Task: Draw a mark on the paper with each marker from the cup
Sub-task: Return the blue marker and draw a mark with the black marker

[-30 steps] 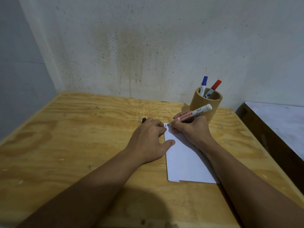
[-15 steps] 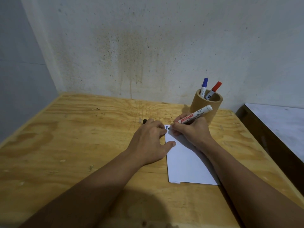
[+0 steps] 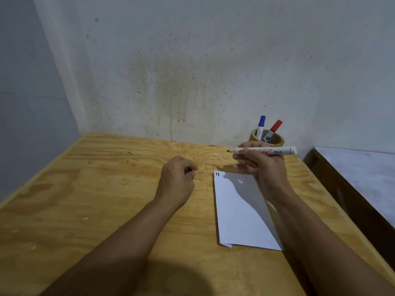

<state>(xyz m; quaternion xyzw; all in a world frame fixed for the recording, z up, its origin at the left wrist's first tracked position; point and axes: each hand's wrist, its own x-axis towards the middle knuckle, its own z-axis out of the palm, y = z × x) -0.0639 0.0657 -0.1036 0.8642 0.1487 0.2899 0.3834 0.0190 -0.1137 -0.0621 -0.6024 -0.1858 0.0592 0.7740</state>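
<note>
A plywood table (image 3: 102, 189) fills the view, set into a corner of stained wall (image 3: 192, 71). On its right half a white paper (image 3: 239, 210) lies flat, its long side running near to far, with two short black marks (image 3: 217, 173) seen at its far left corner. At the far right of the table a wooden cup (image 3: 275, 140) stands upright, and a blue-capped marker (image 3: 261, 126) and a red-capped marker (image 3: 274, 129) are held in it, caps up.

The right hand (image 3: 263, 167) is raised above the far edge of the paper, and an uncapped black marker (image 3: 265, 150) is pinched in its curled fingers, held level with the tip pointing left, clear of the sheet. The left hand (image 3: 178, 184) rests on the wood just left of the paper, not touching it; its fingers are curled shut around something small and dark, judged to be the cap, though little of it is shown.

The black mark appears done, so recapping is judged the step in hand. It is best done by bringing the cap straight onto the tip along the marker's axis, so that no ink is smeared on the fingers, and pressing until it seats. The marker should then be set apart from the cup so that it is not drawn twice.
</note>
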